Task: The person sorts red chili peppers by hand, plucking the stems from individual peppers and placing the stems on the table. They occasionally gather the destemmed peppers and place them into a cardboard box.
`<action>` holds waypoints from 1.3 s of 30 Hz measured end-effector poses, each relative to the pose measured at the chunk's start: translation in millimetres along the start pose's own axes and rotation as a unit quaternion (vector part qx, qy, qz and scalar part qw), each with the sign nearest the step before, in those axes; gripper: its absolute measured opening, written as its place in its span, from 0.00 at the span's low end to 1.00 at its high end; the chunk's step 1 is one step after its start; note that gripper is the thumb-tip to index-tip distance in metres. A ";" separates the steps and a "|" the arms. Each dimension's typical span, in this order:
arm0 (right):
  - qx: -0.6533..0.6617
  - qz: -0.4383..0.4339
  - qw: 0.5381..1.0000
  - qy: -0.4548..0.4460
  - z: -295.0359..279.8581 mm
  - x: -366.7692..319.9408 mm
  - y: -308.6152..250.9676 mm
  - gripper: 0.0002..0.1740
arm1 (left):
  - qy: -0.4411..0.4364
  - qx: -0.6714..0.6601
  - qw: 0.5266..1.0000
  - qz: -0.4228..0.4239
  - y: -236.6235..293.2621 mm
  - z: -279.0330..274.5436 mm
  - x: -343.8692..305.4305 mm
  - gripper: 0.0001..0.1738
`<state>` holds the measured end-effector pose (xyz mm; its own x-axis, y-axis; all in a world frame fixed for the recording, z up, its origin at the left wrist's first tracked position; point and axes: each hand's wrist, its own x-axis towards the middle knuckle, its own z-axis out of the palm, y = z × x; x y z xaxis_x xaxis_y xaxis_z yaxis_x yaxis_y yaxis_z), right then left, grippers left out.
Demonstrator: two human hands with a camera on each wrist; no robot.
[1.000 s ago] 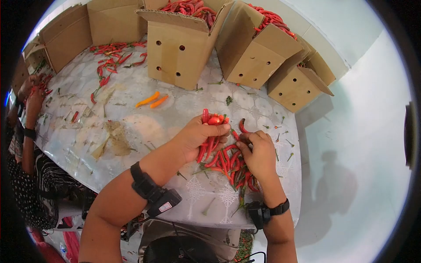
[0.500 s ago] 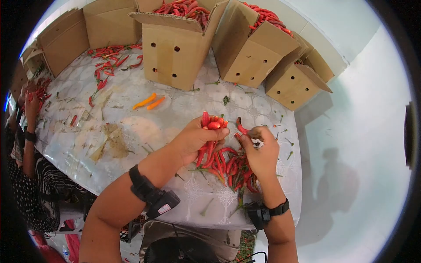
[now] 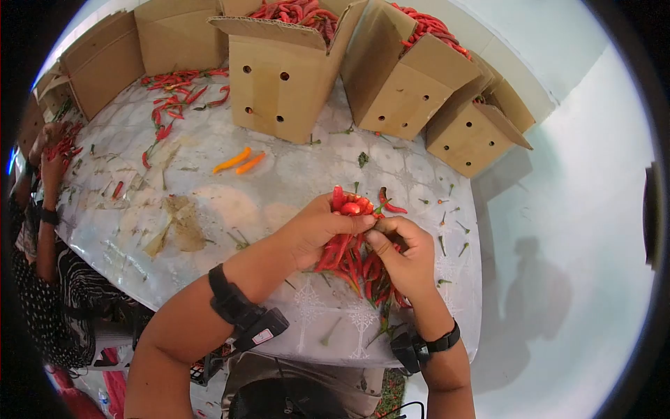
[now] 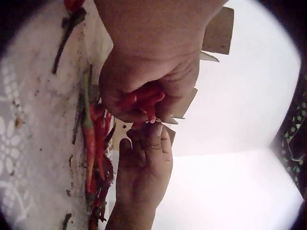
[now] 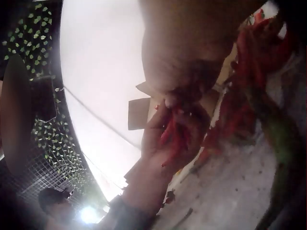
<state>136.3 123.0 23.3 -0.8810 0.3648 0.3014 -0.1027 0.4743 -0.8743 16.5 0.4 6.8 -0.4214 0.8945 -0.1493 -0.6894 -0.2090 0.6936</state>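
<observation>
My left hand (image 3: 315, 232) grips a bunch of red chili peppers (image 3: 351, 207), with several cut or snapped ends showing above the thumb. Close against it, my right hand (image 3: 412, 260) pinches a red chili pepper at its stem end, mostly hidden behind the fingers. In the left wrist view the right fingertips (image 4: 154, 128) meet the tip of a pepper poking out of the left fist. Below both hands spreads a loose pile of red and greenish chilies (image 3: 375, 283) on the table. One dark-tipped chili (image 3: 392, 207) lies just beyond the right hand.
Cardboard boxes (image 3: 276, 91) heaped with red chilies line the table's far side. Loose green stems (image 3: 442, 244) are scattered at the right. Two orange chilies (image 3: 234, 160) lie mid-table, with more red chilies (image 3: 167, 105) behind. Another person's hands (image 3: 50, 150) handle chilies at the far left.
My right hand has lifted a chili from the pile and brought it left, up against my left hand. The left hand keeps its bunch and has shifted slightly right.
</observation>
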 end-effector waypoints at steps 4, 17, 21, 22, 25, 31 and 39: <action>0.059 0.017 0.995 0.074 -3.0 2.1 4.8 0.08 | -0.019 0.099 0.995 -0.002 2.6 2.0 -2.2 0.11; 0.132 0.108 0.985 0.006 -11.7 -0.1 4.5 0.09 | -0.093 0.140 0.986 -0.015 2.6 4.6 -4.3 0.10; 0.205 0.153 0.967 -0.018 -12.0 0.2 2.0 0.10 | -0.108 0.131 0.985 -0.024 1.3 1.1 -2.3 0.10; 0.217 0.158 0.963 -0.024 -12.2 0.4 1.9 0.10 | -0.104 0.138 0.985 -0.026 2.9 2.7 -3.5 0.10; 0.271 0.189 0.943 -0.025 -11.4 -0.3 -2.1 0.11 | -0.105 0.140 0.984 -0.027 3.7 4.2 -4.0 0.09; 0.294 0.187 0.936 0.049 -20.6 2.5 -0.3 0.11 | -0.088 0.090 0.992 -0.032 5.6 5.8 -6.1 0.09; 0.152 0.056 0.862 0.481 -67.9 11.7 14.3 0.11 | -0.005 0.086 0.996 -0.036 7.8 -7.2 0.2 0.09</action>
<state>155.9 188.4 40.1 -0.1180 0.9593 0.2564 -0.2878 0.2141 -0.9335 6.8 -3.9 7.1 -0.3670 0.9092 -0.1967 -0.6068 -0.0737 0.7914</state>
